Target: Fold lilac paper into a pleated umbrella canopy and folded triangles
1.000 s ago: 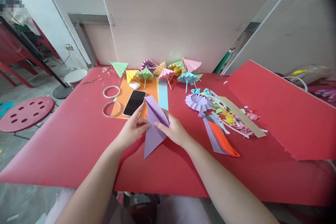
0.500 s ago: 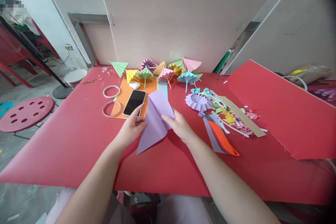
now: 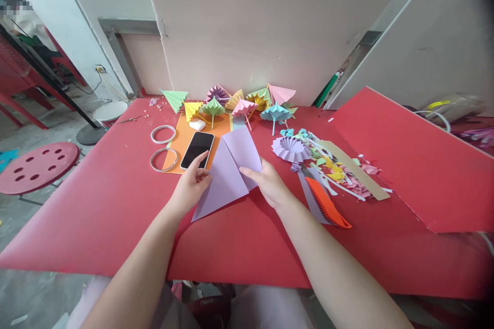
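Both hands pinching one lilac folded paper sheet (image 3: 231, 172), table centre.

Left to right: two clear tape rings (image 3: 163, 146) at 10 o'clock of the sheet; black smartphone (image 3: 197, 149) on orange paper (image 3: 184, 141) just behind left hand (image 3: 190, 190). Left hand grips sheet's left edge, right hand (image 3: 270, 185) pinches its right flap. Sheet is tilted, point at 7 o'clock. Orange plastic comb-like tool (image 3: 328, 203) at 3 o'clock; row of paper umbrellas (image 3: 243, 103) at 12 on red table (image 3: 96, 216).
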A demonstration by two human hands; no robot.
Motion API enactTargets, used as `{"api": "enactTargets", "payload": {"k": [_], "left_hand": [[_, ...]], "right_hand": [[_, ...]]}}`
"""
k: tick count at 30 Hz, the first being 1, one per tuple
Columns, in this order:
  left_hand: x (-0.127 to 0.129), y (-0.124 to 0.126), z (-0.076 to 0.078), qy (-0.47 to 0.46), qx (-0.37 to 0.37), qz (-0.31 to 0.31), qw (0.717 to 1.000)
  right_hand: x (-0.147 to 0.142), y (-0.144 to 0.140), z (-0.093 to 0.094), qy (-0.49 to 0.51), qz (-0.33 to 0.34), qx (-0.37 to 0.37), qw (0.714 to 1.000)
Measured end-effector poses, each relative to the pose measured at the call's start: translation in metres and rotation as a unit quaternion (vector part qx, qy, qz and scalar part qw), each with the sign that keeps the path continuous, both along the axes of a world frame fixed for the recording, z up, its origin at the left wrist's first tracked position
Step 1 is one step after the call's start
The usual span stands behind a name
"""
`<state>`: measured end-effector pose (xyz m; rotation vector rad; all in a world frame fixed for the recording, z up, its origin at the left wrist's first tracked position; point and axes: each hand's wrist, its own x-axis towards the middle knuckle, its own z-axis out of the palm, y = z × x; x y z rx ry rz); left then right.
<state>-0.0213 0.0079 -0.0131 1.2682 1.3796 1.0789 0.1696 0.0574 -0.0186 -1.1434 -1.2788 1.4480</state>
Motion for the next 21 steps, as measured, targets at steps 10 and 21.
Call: {"api": "enactTargets", "payload": {"k": [10, 21], "left_hand": [[0.0, 0.001, -0.001, 0.001, -0.002, 0.003, 1.0], [0.005, -0.004, 0.014, -0.13, -0.046, -0.002, 0.991]], "right_hand": [[0.0, 0.001, -0.001, 0.018, 0.005, -0.021, 1.0], [0.004, -0.005, 0.004, -0.039, 0.135, -0.032, 0.99]]}}
